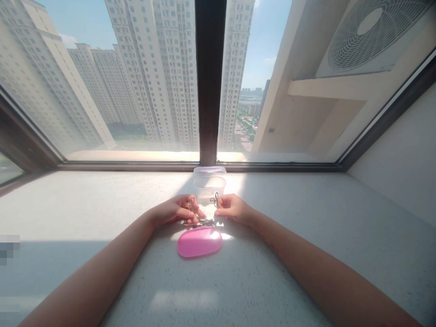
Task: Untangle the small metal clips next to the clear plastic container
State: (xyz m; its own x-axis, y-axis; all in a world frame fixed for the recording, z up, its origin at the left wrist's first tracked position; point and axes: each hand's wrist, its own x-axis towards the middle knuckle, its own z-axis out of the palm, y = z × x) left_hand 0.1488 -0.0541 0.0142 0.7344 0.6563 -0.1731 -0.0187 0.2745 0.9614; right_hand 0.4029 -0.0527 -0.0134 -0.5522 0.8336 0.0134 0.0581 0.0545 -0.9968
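Note:
My right hand (235, 206) pinches a small brown looped piece (216, 199), thin like bent wire or cord, between thumb and fingertips. Facing it, my left hand (180, 209) is closed around a similar thin looped piece (190, 203); its fingertips reach down to several small, shiny metal-looking pieces (205, 221) on the sill. Their exact kind is too small to make out. Just in front of these lies a pink oval lid or tray (199, 243). Beyond the hands stands a clear plastic container (209, 182), its lower part partly washed out by glare.
A pale speckled windowsill (218, 281) carries everything, with bright sun patches on it. Behind the container run the window frame (207, 81) and glass. Tall buildings (160, 68) and an air-conditioner unit (371, 36) are outside. A white wall (402, 145) bounds the right.

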